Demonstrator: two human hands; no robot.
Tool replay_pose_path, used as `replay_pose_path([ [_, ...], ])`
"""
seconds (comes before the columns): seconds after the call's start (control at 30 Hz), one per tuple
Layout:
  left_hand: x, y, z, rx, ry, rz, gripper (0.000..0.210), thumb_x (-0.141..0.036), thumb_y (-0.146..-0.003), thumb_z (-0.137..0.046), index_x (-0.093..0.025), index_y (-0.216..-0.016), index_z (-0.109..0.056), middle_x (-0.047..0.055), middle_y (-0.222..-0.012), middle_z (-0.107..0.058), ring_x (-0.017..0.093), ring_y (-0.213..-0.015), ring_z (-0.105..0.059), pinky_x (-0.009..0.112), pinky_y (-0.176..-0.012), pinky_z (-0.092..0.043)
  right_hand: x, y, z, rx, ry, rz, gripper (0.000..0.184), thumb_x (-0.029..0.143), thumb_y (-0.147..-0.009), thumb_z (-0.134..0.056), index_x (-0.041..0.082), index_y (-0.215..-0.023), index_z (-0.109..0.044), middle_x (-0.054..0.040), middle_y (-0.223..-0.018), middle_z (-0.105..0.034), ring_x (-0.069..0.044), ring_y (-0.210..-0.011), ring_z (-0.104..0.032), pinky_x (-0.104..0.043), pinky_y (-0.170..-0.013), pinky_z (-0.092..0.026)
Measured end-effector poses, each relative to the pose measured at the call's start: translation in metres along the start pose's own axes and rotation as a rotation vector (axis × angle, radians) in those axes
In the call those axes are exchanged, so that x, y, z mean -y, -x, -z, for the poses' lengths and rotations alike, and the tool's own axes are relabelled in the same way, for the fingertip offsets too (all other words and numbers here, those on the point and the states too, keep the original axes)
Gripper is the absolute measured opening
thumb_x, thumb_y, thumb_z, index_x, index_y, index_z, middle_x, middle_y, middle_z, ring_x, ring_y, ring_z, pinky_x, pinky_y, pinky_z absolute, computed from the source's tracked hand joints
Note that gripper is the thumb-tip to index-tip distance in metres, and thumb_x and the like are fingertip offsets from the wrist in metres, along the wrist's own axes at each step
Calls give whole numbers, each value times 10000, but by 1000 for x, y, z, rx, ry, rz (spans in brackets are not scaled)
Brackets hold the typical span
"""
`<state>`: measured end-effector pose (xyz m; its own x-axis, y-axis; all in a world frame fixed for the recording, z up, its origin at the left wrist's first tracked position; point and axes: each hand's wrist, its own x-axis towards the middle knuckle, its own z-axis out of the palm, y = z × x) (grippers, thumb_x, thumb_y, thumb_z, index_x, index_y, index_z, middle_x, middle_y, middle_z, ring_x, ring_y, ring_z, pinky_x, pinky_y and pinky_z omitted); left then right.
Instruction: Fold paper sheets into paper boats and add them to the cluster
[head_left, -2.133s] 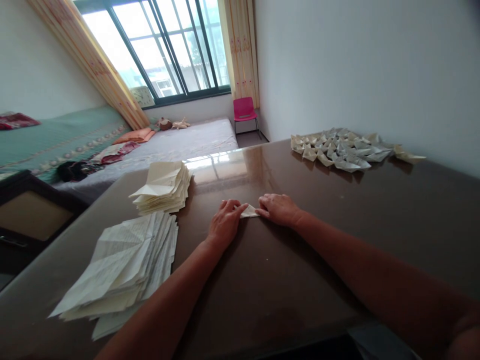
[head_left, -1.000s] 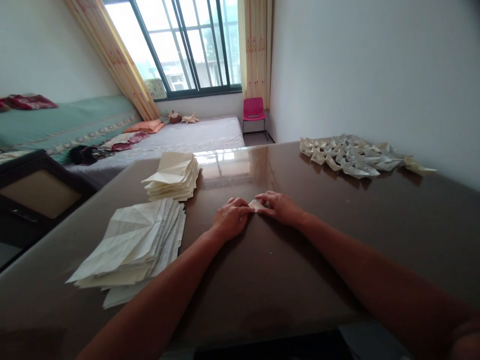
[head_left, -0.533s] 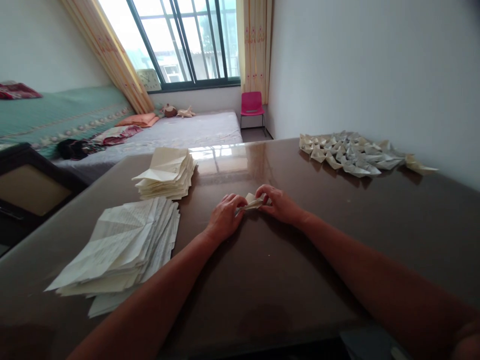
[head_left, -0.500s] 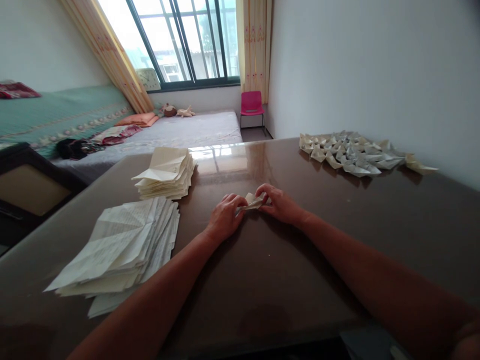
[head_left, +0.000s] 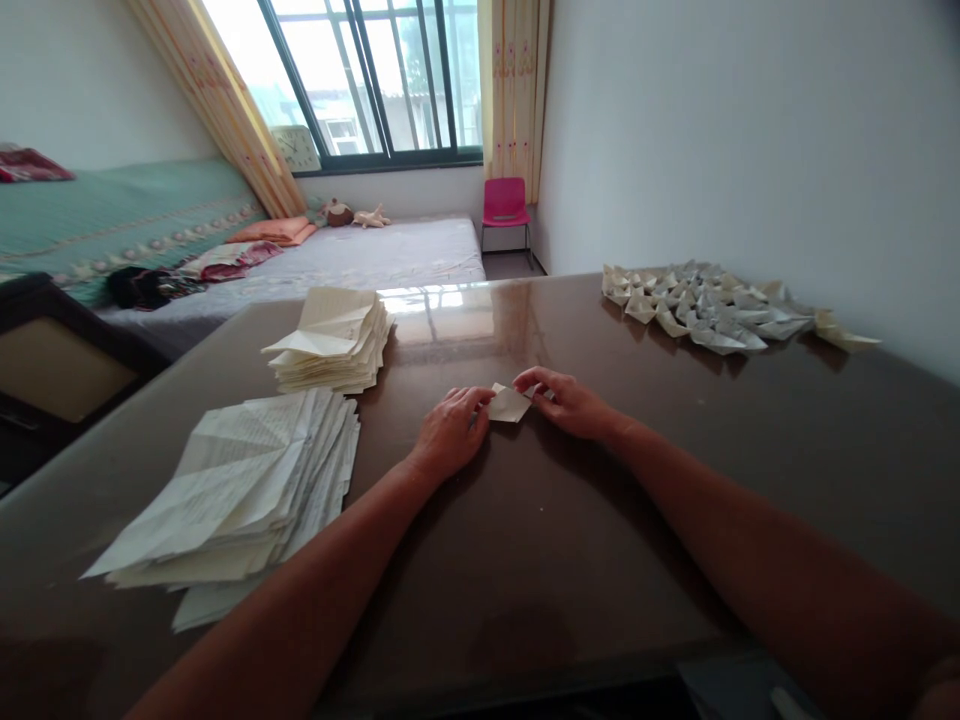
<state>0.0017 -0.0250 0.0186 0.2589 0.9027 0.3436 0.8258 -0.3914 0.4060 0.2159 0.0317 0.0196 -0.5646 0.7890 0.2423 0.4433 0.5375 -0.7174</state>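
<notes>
A small cream folded paper [head_left: 509,404] lies nearly flat, like a diamond, on the brown table between my hands. My left hand [head_left: 452,428] is closed with its fingertips on the paper's left edge. On the other side, my right hand [head_left: 566,402] has bent fingers at the right corner, thumb below and index finger above. The underside of the paper and part of the fingertips are hidden.
Two stacks stand at the left: creased white written sheets [head_left: 225,470] in front, cream sheets [head_left: 330,340] behind. Several folded paper boats [head_left: 705,305] crowd the far right near the wall. Beyond the glossy table [head_left: 615,560] are a bed [head_left: 405,250] and a pink chair [head_left: 505,203].
The folded paper was raised and seen nearly edge-on between both hands; now it lies flatter with its diamond face showing. My right fingers have loosened slightly.
</notes>
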Motion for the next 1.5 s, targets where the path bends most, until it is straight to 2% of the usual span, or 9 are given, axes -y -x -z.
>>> replay_pose_path([
  [0.1, 1, -1, -1, 3, 50, 5, 306, -150, -840, -451, -203, -1106, -591, 39, -981, -671, 180, -881, -599, 333, -848, -481, -3, -2, -3, -17, 61, 4, 262, 250, -847, -523, 189, -1081, -625, -43, -997, -673, -138, -831, -588, -253, -755, -447],
  [0.23, 3, -3, -4, -38, 228, 37, 385, -74, -819, -385, -186, -1138, -570, 38, -988, -686, 154, -909, -626, 310, -863, -492, 0, -3, -3, -2, 94, -6, 242, 354, -857, -528, 167, -906, -673, -25, -816, -658, -140, -734, -542, -258, -709, -418],
  [0.43, 6, -6, -7, -138, 350, 100, 464, -58, -755, -422, -198, -1176, -557, 43, -1033, -680, 146, -911, -628, 279, -780, -520, 3, -4, -3, 29, -391, -232, 332, 481, -835, -525, 156, -841, -597, 23, -674, -563, -94, -576, -448, -206, -526, -359],
  [0.7, -8, -2, 1, -30, 518, 41, 401, -156, -806, -450, -165, -1190, -564, 46, -1045, -666, 123, -853, -624, 214, -730, -514, -3, -4, -7, 124, -717, -392, 374, 434, -774, -649, 173, -1034, -585, 0, -745, -604, -71, -560, -458, -165, -458, -321],
  [0.93, -5, -3, -3, -59, 480, 72, 309, -241, -859, -476, -193, -1141, -594, 35, -1051, -676, 135, -880, -641, 227, -746, -528, 2, -3, -6, 84, -603, -304, 454, 461, -782, -629, 169, -1122, -560, -10, -786, -626, -90, -598, -505, -183, -478, -353],
  [1.07, 1, -4, -8, -106, 470, 92, 367, -221, -831, -521, -199, -1196, -556, 48, -1073, -663, 154, -955, -628, 244, -766, -540, 6, -4, -4, -28, -457, -145, 426, 389, -784, -637, 162, -1136, -559, -17, -832, -648, -124, -718, -567, -241, -657, -445],
  [1.17, 3, -5, -9, -122, 490, 74, 409, -218, -804, -575, -202, -1212, -541, 47, -1062, -656, 164, -981, -617, 271, -806, -540, 7, -5, -4, -44, -505, -70, 321, 354, -786, -638, 164, -1041, -593, -27, -880, -658, -141, -802, -587, -266, -746, -455],
  [1.4, 3, -5, -10, -134, 372, -81, 100, -245, -815, -601, -191, -866, -667, 28, -842, -649, 161, -845, -588, 273, -756, -512, 0, -5, -10, 68, -630, -36, 264, 342, -796, -639, 179, -1001, -617, -24, -925, -665, -146, -845, -596, -278, -792, -453],
  [1.5, 4, -4, -11, -127, 359, -96, 127, -275, -841, -580, -191, -850, -676, 30, -829, -633, 150, -806, -584, 266, -747, -503, -2, -7, -12, 3, -553, -79, 304, 336, -807, -623, 183, -1069, -608, -44, -997, -668, -160, -907, -599, -293, -824, -457],
])
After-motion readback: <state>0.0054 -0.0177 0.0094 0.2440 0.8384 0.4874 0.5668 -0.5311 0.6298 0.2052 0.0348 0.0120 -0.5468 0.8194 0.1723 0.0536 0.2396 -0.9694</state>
